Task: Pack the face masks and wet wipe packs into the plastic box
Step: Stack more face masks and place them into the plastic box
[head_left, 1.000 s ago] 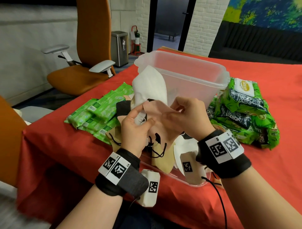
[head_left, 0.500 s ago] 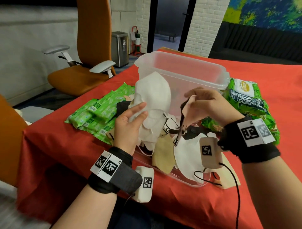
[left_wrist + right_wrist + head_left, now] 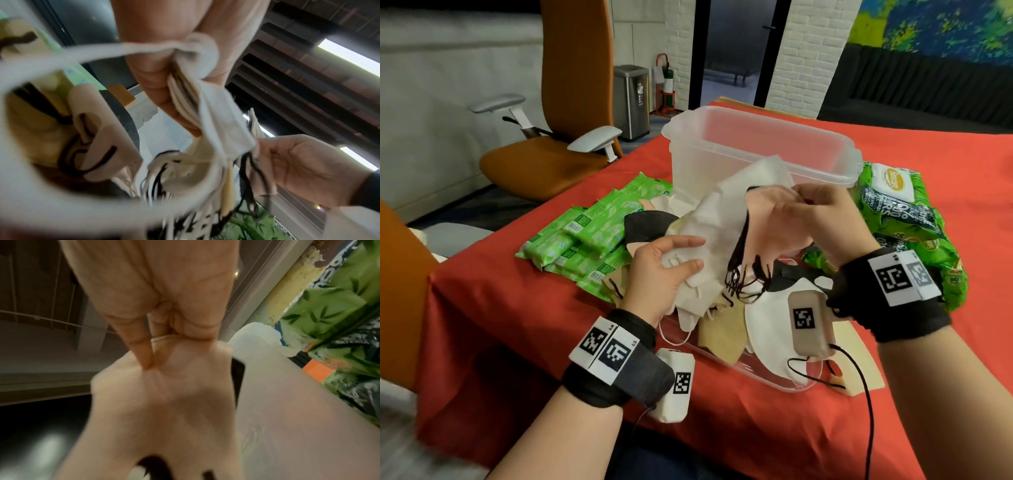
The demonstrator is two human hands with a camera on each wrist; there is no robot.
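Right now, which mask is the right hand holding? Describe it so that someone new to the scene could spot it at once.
Start at the clear plastic box on the red tablecloth. Just in front of its near rim, the right hand pinches a pale pink mask by its top edge. Its black ear loops and pink colour separate it from the white masks gripped by the left hand.

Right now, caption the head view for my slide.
Left hand holds white masks, right hand pinches a pink mask before the plastic box.
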